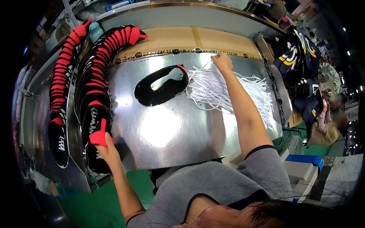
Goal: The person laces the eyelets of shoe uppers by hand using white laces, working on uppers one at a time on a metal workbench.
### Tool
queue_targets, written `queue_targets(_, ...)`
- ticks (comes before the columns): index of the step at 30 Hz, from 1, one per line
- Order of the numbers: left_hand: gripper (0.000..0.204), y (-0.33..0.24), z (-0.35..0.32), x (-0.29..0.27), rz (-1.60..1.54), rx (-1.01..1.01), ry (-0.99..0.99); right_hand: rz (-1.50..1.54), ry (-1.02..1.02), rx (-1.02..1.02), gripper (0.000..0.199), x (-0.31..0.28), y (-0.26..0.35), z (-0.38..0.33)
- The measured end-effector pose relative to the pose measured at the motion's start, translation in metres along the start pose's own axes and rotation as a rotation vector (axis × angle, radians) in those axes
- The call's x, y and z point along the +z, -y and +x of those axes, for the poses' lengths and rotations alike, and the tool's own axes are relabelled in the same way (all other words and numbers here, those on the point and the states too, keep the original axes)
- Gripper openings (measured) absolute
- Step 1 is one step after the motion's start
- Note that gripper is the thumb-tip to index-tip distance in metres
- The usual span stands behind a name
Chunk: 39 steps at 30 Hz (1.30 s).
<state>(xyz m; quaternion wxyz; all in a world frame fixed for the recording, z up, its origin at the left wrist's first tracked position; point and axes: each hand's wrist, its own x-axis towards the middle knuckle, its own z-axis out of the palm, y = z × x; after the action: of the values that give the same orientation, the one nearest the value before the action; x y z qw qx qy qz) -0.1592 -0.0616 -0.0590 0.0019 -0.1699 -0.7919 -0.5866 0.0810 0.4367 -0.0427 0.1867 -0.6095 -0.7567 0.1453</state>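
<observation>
My left hand (109,152) is closed on the red tongue of a black shoe upper (98,157), at the near end of a long nested row. My right hand (223,62) is raised at the far side of the metal table, fingers pinched on a white shoelace (207,65). Below that hand spreads a loose pile of white laces (213,89). A single black upper (146,91) lies flat in mid-table, its pale opening facing up and a bit of red at its right end. One lace curls against that end.
A second row of black-and-red uppers (59,87) runs along the far left, beyond a metal divider. Behind it stands a light-blue bottle (96,32). Taped cardboard (167,40) lines the table's back. More dark uppers (300,57) hang at right, near another person (323,131).
</observation>
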Motion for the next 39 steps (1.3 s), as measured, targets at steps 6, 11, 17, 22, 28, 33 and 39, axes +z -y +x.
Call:
queue_targets(6, 0.059, 0.032, 0.102, 0.073, 0.291, 0.382, -0.160, -0.130, 0.106, 0.132, 0.056, 0.015, 0.003, 0.023)
queue_targets(11, 0.056, 0.023, 0.121, 0.084, 0.608, 0.341, -0.067, -0.002, 0.042, -0.039, 0.040, 0.059, 0.010, 0.029)
queue_targets(17, 0.050, -0.020, 0.005, 0.085, 0.231, 0.377, 0.164, 0.948, 0.197, -0.109, 0.015, 0.012, 0.007, 0.017)
queue_targets(22, 0.057, -0.026, 0.021, 0.156, 0.216, 0.257, 0.210, 1.306, 0.196, -0.457, 0.011, -0.146, 0.076, -0.074)
queue_targets(28, 0.023, -0.011, 0.054, 0.160, -0.028, 0.292, 0.085, 1.648, 0.024, -0.966, 0.017, -0.308, 0.022, -0.166)
queue_targets(33, 0.021, -0.122, -0.017, 0.097, 0.026, 0.746, -0.016, 2.009, 0.102, -0.855, 0.012, -0.338, -0.049, -0.206)
queue_targets(39, 0.039, -0.095, -0.145, 0.104, 0.488, 0.899, 0.673, 2.146, 0.302, -0.781, 0.011, -0.320, -0.061, -0.226)
